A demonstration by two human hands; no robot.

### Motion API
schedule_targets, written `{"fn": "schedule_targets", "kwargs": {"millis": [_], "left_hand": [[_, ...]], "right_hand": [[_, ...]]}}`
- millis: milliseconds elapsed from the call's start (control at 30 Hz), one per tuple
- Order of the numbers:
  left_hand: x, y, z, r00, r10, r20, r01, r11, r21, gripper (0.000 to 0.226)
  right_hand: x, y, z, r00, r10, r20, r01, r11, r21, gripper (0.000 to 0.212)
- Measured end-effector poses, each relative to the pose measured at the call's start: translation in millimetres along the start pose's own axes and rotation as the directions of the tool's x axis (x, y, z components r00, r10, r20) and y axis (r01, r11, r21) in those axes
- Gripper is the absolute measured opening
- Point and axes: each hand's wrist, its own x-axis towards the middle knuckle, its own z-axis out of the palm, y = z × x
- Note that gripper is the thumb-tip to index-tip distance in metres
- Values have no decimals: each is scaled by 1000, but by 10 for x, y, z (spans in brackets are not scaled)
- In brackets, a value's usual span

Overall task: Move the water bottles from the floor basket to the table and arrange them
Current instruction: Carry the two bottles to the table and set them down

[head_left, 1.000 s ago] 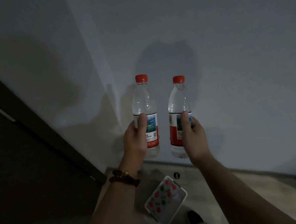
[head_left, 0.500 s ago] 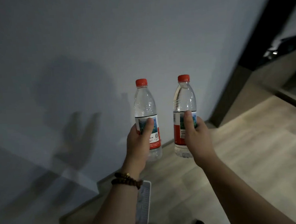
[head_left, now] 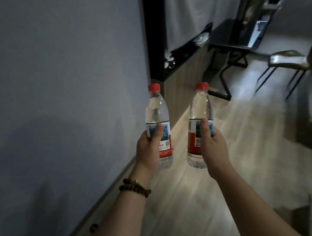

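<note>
Bottles upright: left hand (head_left: 150, 151) clamps left bottle (head_left: 158, 121), right hand (head_left: 212, 149) clamps right bottle (head_left: 200, 118); dim, table prob. ahead.

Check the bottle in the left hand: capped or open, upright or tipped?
Capped and close to upright. The left-hand bottle has its red cap on top, neck up, held around the label by the left hand.

2 clear water bottles, red caps, red/white labels, both upright, side by side, apart: left bottle (head_left: 158, 125) in left hand (head_left: 148, 153), right bottle (head_left: 200, 124) in right hand (head_left: 214, 149), above floor.
</note>
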Motion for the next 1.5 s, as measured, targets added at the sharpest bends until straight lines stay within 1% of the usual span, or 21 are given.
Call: {"fn": "schedule_targets", "kwargs": {"millis": [133, 233, 333, 467, 567, 667, 767, 833, 900, 1033, 1133, 1200, 1267, 1333, 1433, 1500], "left_hand": [[253, -6, 1085, 994, -25, 110, 26, 1000, -7, 67], [461, -38, 1861, 985, -43, 167, 45, 999, -11, 62], [639, -92, 2552, 974, -84, 212, 88, 996, -9, 60], [976, -158, 3319, 943, -109, 315, 101, 994, 40, 57], [1340, -197, 3817, 911, -124, 394, 111, 992, 55, 55], [1798, -224, 4308, 880, -130, 458, 110, 991, 70, 57], [2384, -188, 4805, 839, -135, 527, 113, 991, 73, 58], [2812, -114, 5150, 812, -137, 567, 111, 991, 80, 60], [3219, -3, 5482, 792, -153, 591, 128, 988, 84, 62], [3922, 210, 6101, 755, -162, 636, 143, 986, 82, 67], [4359, 252, 6525, 729, -153, 667, 136, 988, 78, 63], [4623, 241, 6806, 710, -154, 687, 136, 987, 81, 65], [4888, 207, 7100, 702, -161, 694, 134, 987, 93, 65], [5138, 164, 7373, 705, -161, 691, 130, 987, 97, 63], [5611, 89, 7875, 714, -161, 681, 113, 987, 115, 60], [5947, 97, 8235, 738, -164, 654, 96, 986, 138, 61]], "right_hand": [[589, -19, -931, 996, 0, -87, 2, 1000, 17, 55], [1012, -18, -1564, 988, -17, -151, 16, 1000, -4, 54], [1372, 25, -2101, 974, 24, -225, -22, 1000, 14, 53], [1857, 143, -2615, 948, 88, -304, -66, 994, 84, 58], [2284, 218, -2886, 926, 116, -360, -77, 990, 120, 62], [2778, 226, -3097, 900, 121, -418, -79, 990, 115, 65], [3403, 184, -3267, 874, 111, -473, -59, 991, 123, 60], [3858, 107, -3367, 847, 111, -520, -49, 990, 132, 60], [4279, 1, -3459, 817, 124, -563, -52, 988, 142, 61], [5002, -176, -3629, 757, 136, -639, -51, 987, 151, 56], [5485, -232, -3770, 731, 146, -666, -52, 986, 158, 51], [5821, -236, -3885, 722, 150, -675, -55, 986, 160, 50], [6182, -209, -4021, 709, 152, -689, -56, 985, 160, 52], [6543, -173, -4161, 705, 143, -695, -53, 987, 149, 60], [7236, -87, -4439, 711, 152, -686, -65, 986, 151, 67], [7736, -86, -4632, 728, 168, -665, -73, 983, 169, 70]]}}
